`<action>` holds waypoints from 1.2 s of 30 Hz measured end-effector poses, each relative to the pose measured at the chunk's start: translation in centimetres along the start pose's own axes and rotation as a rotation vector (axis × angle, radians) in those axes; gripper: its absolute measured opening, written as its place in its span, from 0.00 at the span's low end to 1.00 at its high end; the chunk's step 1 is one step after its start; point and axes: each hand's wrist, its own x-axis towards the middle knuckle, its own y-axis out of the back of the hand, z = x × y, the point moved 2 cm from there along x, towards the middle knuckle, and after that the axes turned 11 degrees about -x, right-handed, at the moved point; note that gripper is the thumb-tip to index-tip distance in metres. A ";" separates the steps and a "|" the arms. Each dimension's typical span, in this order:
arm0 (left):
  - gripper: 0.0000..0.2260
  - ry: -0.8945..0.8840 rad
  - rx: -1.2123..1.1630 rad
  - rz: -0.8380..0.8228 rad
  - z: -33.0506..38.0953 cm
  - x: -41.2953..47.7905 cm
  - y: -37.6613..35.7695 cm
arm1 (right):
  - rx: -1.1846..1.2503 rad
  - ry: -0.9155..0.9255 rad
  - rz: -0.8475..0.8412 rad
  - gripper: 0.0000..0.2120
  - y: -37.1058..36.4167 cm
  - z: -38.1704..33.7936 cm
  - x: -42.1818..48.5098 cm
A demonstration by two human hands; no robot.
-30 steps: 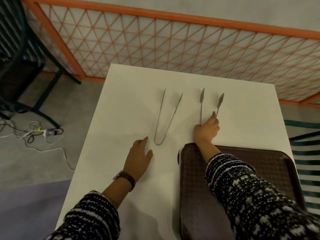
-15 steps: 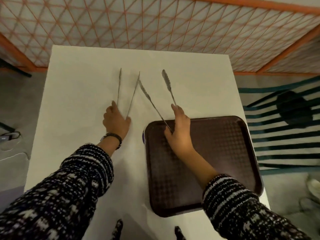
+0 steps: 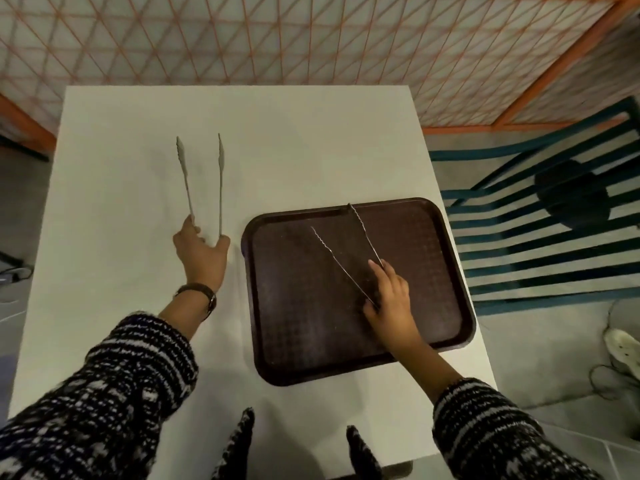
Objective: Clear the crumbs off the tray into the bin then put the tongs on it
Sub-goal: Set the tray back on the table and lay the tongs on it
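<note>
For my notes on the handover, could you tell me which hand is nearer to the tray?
Right. The right hand is over the tray, holding tongs on it; the left hand is on the table beside the tray's left edge, gripping the other tongs.

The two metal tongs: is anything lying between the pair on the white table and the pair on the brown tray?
In the head view, only bare white table and the brown plastic tray's rim separate the left tongs from the right tongs.

Right tongs (image 3: 349, 251): now over the tray (image 3: 446, 271), gripped by the right hand (image 3: 389, 299).
Left tongs (image 3: 202, 181): now gripped at the hinge end by the left hand (image 3: 202, 252).
</note>
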 end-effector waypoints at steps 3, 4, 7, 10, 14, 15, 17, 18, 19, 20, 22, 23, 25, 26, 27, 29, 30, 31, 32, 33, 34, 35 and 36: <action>0.29 0.027 -0.030 0.023 0.3 -4.4 0.1 | -0.025 -0.008 -0.007 0.35 0.7 2.3 -0.6; 0.29 0.048 -0.045 0.022 0.2 -5.8 0.0 | -0.031 -0.007 -0.007 0.35 0.9 2.9 -0.7; 0.27 0.087 -0.075 0.021 -0.5 -10.0 -0.5 | -0.053 -0.013 -0.030 0.35 1.2 4.7 -0.9; 0.20 0.058 -0.089 0.020 -0.8 -13.9 -1.0 | -0.055 -0.007 -0.053 0.34 1.2 5.9 -1.0; 0.21 0.065 -0.102 -0.012 -1.6 -17.3 -1.0 | -0.124 0.015 -0.053 0.34 1.1 7.2 -0.7; 0.20 0.048 -0.100 -0.022 -1.9 -17.8 -1.0 | -0.135 0.021 -0.042 0.35 1.1 7.4 -0.6; 0.17 0.027 -0.096 -0.037 -1.9 -18.8 -0.9 | -0.119 0.018 -0.032 0.35 1.2 7.7 -0.5; 0.16 0.018 -0.098 -0.034 -1.7 -19.2 -0.8 | -0.095 0.012 -0.033 0.35 1.1 7.7 -0.5; 0.16 0.012 -0.101 -0.034 -1.6 -19.6 -0.8 | -0.064 0.006 -0.035 0.35 1.1 7.6 -0.6; 0.16 0.012 -0.102 -0.034 -1.5 -20.0 -0.7 | -0.029 -0.004 -0.036 0.35 1.0 7.4 -0.7; 0.19 0.006 -0.109 -0.015 -1.2 -20.5 -0.5 | 0.029 -0.028 -0.032 0.34 0.7 6.9 -1.1; 0.18 0.006 -0.112 -0.007 -1.1 -20.6 -0.5 | 0.042 -0.035 -0.025 0.34 0.5 6.7 -1.3; 0.16 0.002 -0.131 0.007 -0.6 -21.0 -0.6 | 0.062 -0.054 -0.009 0.34 0.1 6.3 -1.6; 0.16 -0.008 -0.136 0.016 -0.4 -21.2 -0.7 | 0.085 -0.078 -0.010 0.34 -0.2 6.1 -1.7; 0.17 -0.016 -0.137 0.023 -0.5 -21.3 -0.8 | 0.119 -0.108 -0.012 0.35 -0.4 5.8 -1.9; 0.19 -0.016 -0.138 0.017 -0.6 -21.4 -1.0 | 0.181 -0.167 -0.009 0.35 -0.7 5.2 -2.1; 0.19 -0.014 -0.134 0.018 -0.6 -21.6 -1.1 | 0.195 -0.185 -0.003 0.36 -0.9 5.0 -2.2; 0.17 -0.024 -0.137 0.021 -0.4 -21.8 -1.2 | 0.197 -0.190 0.008 0.36 -1.0 4.8 -2.2; 0.16 -0.040 -0.139 0.027 -0.3 -22.1 -1.4 | 0.196 -0.197 0.019 0.36 -1.1 4.6 -2.2; 0.18 -0.055 -0.135 0.032 -0.1 -22.3 -1.5 | 0.199 -0.209 0.025 0.36 -1.2 4.4 -2.2; 0.20 -0.060 -0.142 0.029 0.1 -22.6 -1.7 | 0.209 -0.228 0.026 0.36 -1.2 4.2 -2.2; 0.21 -0.058 -0.142 0.030 0.2 -22.9 -1.8 | 0.220 -0.244 0.026 0.36 -1.2 4.1 -2.1; 0.22 -0.055 -0.138 0.033 0.2 -23.0 -1.9 | 0.227 -0.255 0.026 0.36 -1.3 4.1 -2.1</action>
